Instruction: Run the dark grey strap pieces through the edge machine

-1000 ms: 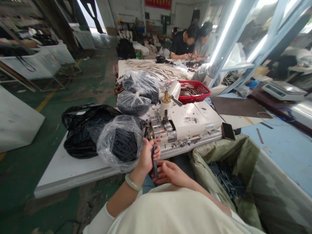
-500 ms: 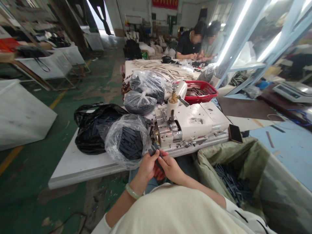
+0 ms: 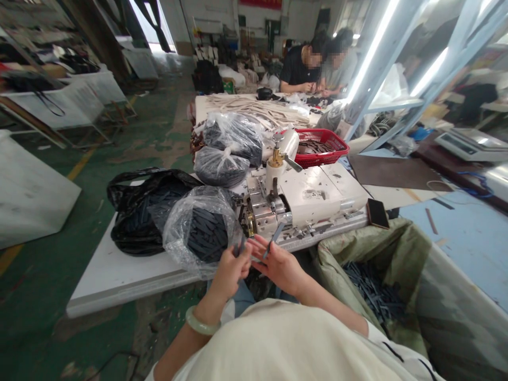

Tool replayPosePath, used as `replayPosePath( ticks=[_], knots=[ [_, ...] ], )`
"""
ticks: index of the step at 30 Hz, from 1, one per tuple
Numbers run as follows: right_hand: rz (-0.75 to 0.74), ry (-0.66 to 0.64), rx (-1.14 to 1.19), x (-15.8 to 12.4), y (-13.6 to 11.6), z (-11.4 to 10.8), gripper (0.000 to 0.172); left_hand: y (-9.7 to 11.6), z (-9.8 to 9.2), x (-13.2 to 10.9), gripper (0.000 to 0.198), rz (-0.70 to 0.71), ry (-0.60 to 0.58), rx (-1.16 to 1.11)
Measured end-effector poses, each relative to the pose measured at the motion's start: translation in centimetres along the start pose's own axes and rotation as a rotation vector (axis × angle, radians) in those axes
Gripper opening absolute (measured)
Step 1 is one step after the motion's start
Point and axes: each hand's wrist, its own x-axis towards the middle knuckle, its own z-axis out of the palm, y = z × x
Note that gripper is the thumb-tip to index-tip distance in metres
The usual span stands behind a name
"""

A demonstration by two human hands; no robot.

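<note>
Dark strip now slanting up-right from the parted hands.

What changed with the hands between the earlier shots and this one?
The left hand and right hand have parted slightly. Earlier they seemed to share one piece; now the left hand pinches a dark strip and the right hand a second strip. The white machine, clear plastic bag and woven sack stayed put.
</note>
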Motion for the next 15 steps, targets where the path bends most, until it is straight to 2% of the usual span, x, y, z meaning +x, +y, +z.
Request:
replayPosePath(
  ticks=[2, 5, 7, 11, 15],
  knots=[
    [0.000, -0.004, 0.024, 0.1, 0.3, 0.1, 0.042, -0.4, 0.8, -0.7, 0.036, -0.035, -0.104, 0.145],
    [0.011, -0.017, 0.084, 0.1, 0.4, 0.1, 0.038, -0.5, 1.3, -0.9, 0.034, -0.017, -0.123, 0.162],
    [-0.040, 0.005, 0.136, -0.1, 0.2, -0.2, 0.028, -0.2, 1.2, -0.8, 0.033, -0.034, -0.147, 0.145],
    [-0.203, 0.181, 0.176, -0.4, -0.6, -1.0, 0.006, 0.5, 0.5, -0.5, 0.033, -0.023, -0.146, 0.176],
    [-0.197, 0.296, 0.199, -0.4, -1.0, -1.3, 0.007, 0.7, 0.6, -0.4, 0.036, -0.047, -0.094, 0.129]
  ],
)
